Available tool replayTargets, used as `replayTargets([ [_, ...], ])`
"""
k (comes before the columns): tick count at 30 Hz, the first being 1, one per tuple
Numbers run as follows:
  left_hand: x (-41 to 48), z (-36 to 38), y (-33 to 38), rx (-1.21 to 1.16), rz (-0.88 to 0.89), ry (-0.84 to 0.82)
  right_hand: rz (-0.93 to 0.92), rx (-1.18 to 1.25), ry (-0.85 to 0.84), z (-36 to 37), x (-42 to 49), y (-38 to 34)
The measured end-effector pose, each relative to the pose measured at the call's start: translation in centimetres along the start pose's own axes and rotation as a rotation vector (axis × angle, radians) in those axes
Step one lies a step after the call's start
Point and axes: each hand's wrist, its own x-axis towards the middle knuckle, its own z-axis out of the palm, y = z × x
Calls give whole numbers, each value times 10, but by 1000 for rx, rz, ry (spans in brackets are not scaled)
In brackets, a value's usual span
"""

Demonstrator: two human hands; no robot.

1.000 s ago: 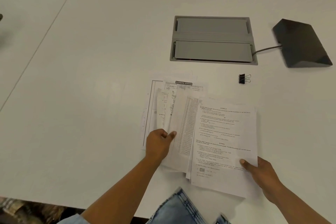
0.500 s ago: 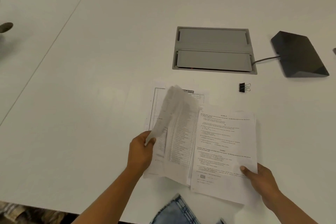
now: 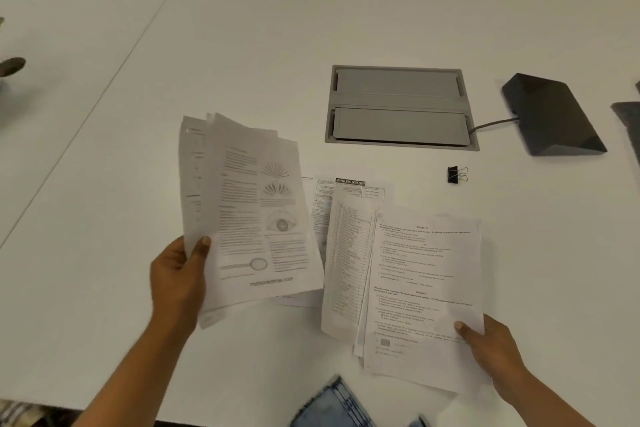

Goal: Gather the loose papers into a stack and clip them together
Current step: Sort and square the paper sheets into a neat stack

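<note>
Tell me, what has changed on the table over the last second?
The left hand has picked a bundle of sheets off the spread pile and lifted it up and leftward, gripping its lower left edge. The right hand still pinches the lower right corner of the question sheets, which lie on the table. The binder clip lies untouched, and the Banking System sheet stays underneath.

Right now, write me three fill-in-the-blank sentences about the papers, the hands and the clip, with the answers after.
The left hand holds up papers whose top page shows a drawing of an ____.
The binder clip lying on the table is ____ in colour.
The right hand pinches a second bundle; the sheet behind it is headed ____ SYSTEM.
Missing words: eye; black; BANKING.
</note>
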Motion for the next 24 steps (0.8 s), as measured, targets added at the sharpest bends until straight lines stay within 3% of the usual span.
replayTargets([
  [9,-33,1,29,-8,-16,-130,-8,157,-97,-3,-19,-27],
  [20,-78,65,31,-35,-169,-436,-142,308,-367,19,-51,-89],
  [24,-87,83,26,18,-148,-507,-150,323,-431,18,-53,-100],
])
